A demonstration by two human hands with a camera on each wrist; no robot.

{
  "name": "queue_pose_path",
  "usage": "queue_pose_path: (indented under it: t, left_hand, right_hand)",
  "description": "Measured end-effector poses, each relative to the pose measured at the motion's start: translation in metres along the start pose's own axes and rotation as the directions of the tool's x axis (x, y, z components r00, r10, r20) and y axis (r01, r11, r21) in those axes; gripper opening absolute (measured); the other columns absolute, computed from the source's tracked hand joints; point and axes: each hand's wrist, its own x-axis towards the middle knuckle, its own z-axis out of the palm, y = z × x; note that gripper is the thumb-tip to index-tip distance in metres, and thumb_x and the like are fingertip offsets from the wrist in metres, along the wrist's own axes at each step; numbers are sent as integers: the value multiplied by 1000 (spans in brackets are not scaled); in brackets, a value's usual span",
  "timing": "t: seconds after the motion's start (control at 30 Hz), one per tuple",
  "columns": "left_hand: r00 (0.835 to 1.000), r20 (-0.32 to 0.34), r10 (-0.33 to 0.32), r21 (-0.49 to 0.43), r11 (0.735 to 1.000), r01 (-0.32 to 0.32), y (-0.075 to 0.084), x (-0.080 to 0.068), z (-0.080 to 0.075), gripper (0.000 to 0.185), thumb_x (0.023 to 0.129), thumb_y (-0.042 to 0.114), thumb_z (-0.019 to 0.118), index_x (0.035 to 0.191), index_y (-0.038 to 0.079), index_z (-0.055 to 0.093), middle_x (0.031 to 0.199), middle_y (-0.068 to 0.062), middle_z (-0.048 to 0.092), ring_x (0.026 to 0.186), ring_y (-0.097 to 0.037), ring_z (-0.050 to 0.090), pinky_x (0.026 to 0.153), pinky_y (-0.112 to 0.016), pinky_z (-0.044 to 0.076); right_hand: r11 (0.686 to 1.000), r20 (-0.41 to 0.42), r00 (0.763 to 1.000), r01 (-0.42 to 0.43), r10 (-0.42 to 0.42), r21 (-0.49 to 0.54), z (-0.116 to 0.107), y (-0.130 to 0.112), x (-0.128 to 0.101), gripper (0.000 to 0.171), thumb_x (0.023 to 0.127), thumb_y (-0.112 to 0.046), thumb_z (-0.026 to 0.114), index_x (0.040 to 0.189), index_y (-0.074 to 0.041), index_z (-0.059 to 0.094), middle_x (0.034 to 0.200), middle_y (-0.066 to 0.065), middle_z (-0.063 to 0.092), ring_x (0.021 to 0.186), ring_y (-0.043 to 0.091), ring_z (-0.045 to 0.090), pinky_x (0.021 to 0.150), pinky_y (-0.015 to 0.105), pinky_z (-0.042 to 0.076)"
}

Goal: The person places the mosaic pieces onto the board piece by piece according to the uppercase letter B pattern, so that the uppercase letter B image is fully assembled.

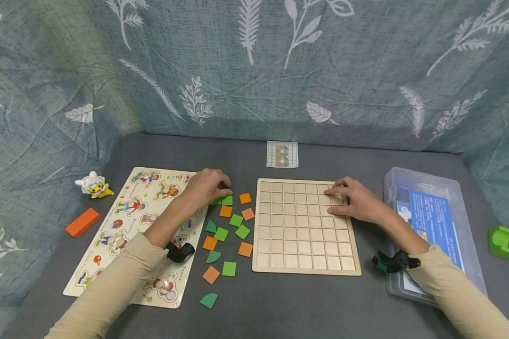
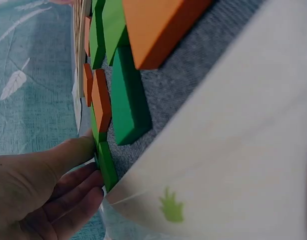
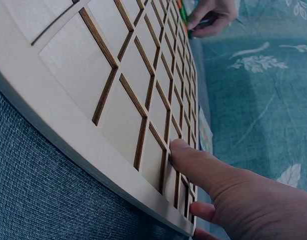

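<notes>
In the head view my left hand (image 1: 207, 187) is at the far end of the scattered pieces, its thumb and fingers pinching a green block that they mostly hide. Two light green square blocks (image 1: 227, 200) lie just below the fingertips. The left wrist view shows the thumb and curled fingers around a green edge (image 2: 97, 159), beside a light green block (image 2: 107, 166). My right hand (image 1: 356, 201) rests with loosely spread fingers on the upper right of a wooden grid board (image 1: 307, 272). Its thumb (image 3: 193, 162) touches the grid; the hand holds nothing.
Orange squares (image 1: 209, 243) and green quarter-circles (image 1: 209, 300) lie left of the board. A pattern card (image 1: 282, 154) is behind it. A picture puzzle board (image 1: 123, 207), an orange block (image 1: 82, 222) and a toy figure (image 1: 94, 184) are left; a plastic box (image 1: 471, 235) and green block (image 1: 502, 242) right.
</notes>
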Motion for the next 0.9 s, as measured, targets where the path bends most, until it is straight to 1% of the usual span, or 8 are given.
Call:
queue_pose_path:
  t: [0.17, 0.3, 0.4, 0.5, 0.6, 0.7, 0.8, 0.9]
  left_hand:
    - [1000, 23, -8, 40, 999, 7, 2, 3, -2, 22, 85, 23, 76, 99, 7, 76, 96, -11, 72, 76, -20, 67, 58, -29, 50]
    - [1000, -7, 8, 56, 998, -8, 6, 7, -3, 24, 86, 25, 75, 102, 8, 76, 102, -11, 72, 71, -19, 65, 52, -27, 46]
    - [998, -31, 57, 30, 998, -57, 19, 14, -2, 24, 87, 25, 73, 105, 9, 75, 105, -9, 71, 69, -18, 64, 51, -26, 44]
    - [990, -13, 143, -34, 989, -143, 45, 25, 1, 22, 89, 23, 71, 107, 10, 74, 109, -7, 70, 74, -17, 66, 52, -25, 45]
    - [970, 46, 238, -107, 967, -232, 74, 39, 10, 21, 91, 21, 69, 109, 11, 73, 113, -6, 69, 81, -16, 67, 56, -24, 46]
    - [945, 110, 308, -155, 944, -290, 99, 53, 21, 22, 92, 20, 67, 112, 11, 72, 115, -4, 68, 87, -15, 67, 64, -23, 48]
    - [919, 159, 361, -197, 924, -328, 117, 64, 32, 23, 93, 19, 65, 114, 11, 71, 115, -3, 67, 90, -14, 65, 72, -24, 50]
    - [894, 184, 409, -225, 903, -366, 127, 74, 40, 22, 93, 17, 65, 114, 11, 71, 114, -4, 66, 90, -14, 63, 76, -24, 50]
  right_hand:
    - [1000, 3, 1000, -6, 6, 7, 0, 3, -1, 45, 88, -33, 71, 129, -14, 63, 129, 17, 48, 103, 29, 48, 75, 38, 38]
    - [1000, 4, 1000, -16, 16, 8, -1, 4, 0, 45, 88, -33, 71, 129, -15, 63, 129, 17, 48, 104, 30, 48, 75, 39, 38]
    - [1000, 10, 1000, -21, 20, 12, 0, 3, 0, 45, 88, -32, 71, 128, -14, 63, 129, 17, 47, 106, 31, 48, 76, 41, 39]
    - [1000, 15, 1000, -26, 25, 14, 2, 3, 0, 45, 88, -30, 72, 128, -14, 62, 129, 18, 47, 106, 31, 48, 76, 40, 39]
    - [999, 13, 1000, -27, 27, 23, 3, 2, 0, 45, 87, -29, 73, 128, -13, 63, 130, 18, 48, 104, 30, 48, 76, 40, 38]
    - [999, 9, 1000, -17, 17, 31, 2, 2, 0, 45, 87, -29, 73, 128, -13, 63, 129, 18, 48, 102, 29, 47, 76, 39, 37]
    - [999, 7, 1000, -6, 5, 40, 1, 2, 1, 45, 88, -29, 72, 128, -12, 63, 127, 18, 48, 99, 28, 46, 75, 38, 37]
    - [999, 6, 1000, 1, -1, 40, -1, 3, 0, 44, 89, -30, 71, 128, -11, 63, 126, 19, 48, 98, 28, 46, 75, 38, 36]
